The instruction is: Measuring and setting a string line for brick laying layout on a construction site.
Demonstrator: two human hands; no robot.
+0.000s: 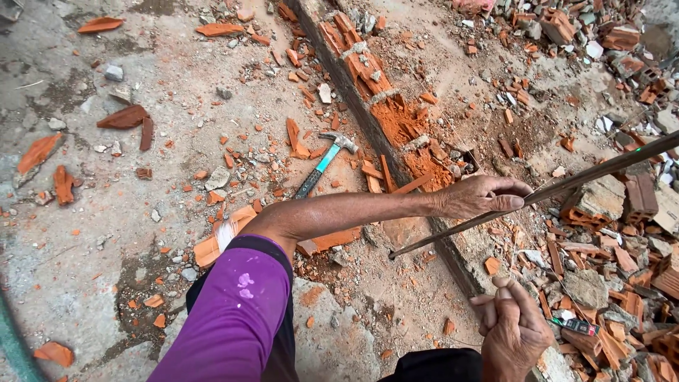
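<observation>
Right now the left hand (481, 197) has its fingers wrapped around a long metal rod (566, 185), tip down by the broken brick wall base (453, 247). Right hand (513, 332) loosely curled, empty, below the rod; hammer (322, 164) lies apart on the ground.

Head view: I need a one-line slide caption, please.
Left hand grips a long metal bar over a broken brick wall base; right hand waits below, hammer lying aside.

The one camera rides on my head and looks steeply down and forward past my purple sleeve (233, 311) at the rubble-strewn ground (92, 233), close enough that my hands (477, 197) fill the lower right, with no second view to overlap.
</observation>
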